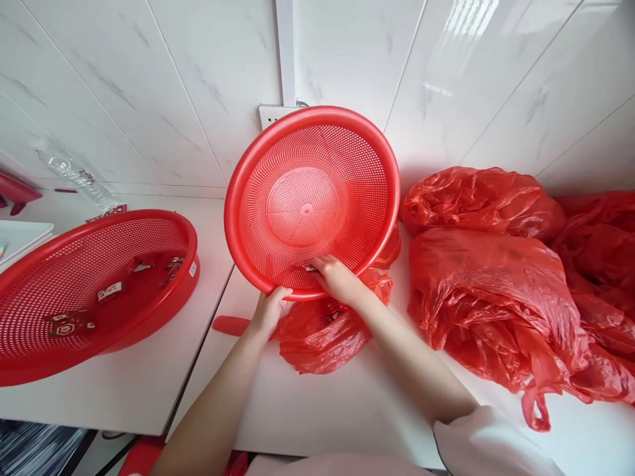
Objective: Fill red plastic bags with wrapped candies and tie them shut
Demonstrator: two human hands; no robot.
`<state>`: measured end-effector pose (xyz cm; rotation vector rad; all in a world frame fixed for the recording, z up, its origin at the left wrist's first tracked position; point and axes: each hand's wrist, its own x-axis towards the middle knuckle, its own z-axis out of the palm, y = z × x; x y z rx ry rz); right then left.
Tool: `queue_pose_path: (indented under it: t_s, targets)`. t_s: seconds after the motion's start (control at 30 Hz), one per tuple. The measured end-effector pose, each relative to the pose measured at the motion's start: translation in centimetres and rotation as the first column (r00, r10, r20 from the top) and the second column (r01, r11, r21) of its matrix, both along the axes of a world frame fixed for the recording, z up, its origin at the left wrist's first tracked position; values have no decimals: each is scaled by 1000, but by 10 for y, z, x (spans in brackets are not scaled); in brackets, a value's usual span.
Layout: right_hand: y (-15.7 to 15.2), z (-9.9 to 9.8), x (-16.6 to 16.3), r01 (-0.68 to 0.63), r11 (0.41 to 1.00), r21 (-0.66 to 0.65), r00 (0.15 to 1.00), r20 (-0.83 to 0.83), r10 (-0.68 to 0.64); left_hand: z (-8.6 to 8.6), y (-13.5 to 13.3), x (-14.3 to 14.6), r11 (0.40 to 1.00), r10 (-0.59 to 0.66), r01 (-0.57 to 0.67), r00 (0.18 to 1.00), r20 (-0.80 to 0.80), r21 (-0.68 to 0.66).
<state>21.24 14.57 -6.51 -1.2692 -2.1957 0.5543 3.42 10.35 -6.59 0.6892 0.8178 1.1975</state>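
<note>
A red plastic colander (pixel 306 198) stands tilted up, its open side facing me. My left hand (pixel 270 309) is closed on its lower rim, thumb over the edge. My right hand (pixel 335 276) reaches inside at the lower wall, fingers bent around a small dark piece with a white patch (pixel 311 268); most of that piece is hidden. Under the colander lies an open red plastic bag (pixel 317 347) with small dark items partly showing in it. A flat red strip (pixel 231 325) pokes out to the left of the bag.
A second red colander (pixel 143 324) at the left holds several small dark and white pieces. Full red plastic bags (pixel 486 277) are piled at the right. A clear plastic bottle (pixel 82 177) and a white tray (pixel 24 238) are at the back left. A power socket (pixel 272 114) is on the wall.
</note>
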Motion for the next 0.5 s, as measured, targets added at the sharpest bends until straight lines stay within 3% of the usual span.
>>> queue_pose_path:
  t_s: [0.07,0.2,0.33,0.4,0.5]
  targets:
    - [2,-2,-1,-15,999,-44,984,-180,7,1,1,-1,1000,8,-8,1000,3,0]
    - [10,-2,5,63,967,-246,840,-510,-184,6,0,-1,1000,10,-10,1000,14,-28]
    - [13,11,20,-118,933,-340,670,-721,-178,8,-2,-2,1000,1,0,1000,15,-19]
    - [9,25,31,-191,924,-331,677,-726,-121,8,-2,-2,1000,8,-8,1000,17,-14]
    - [-1,46,47,-290,898,-330,810,-584,47,8,-1,-3,1000,3,-3,1000,2,-23]
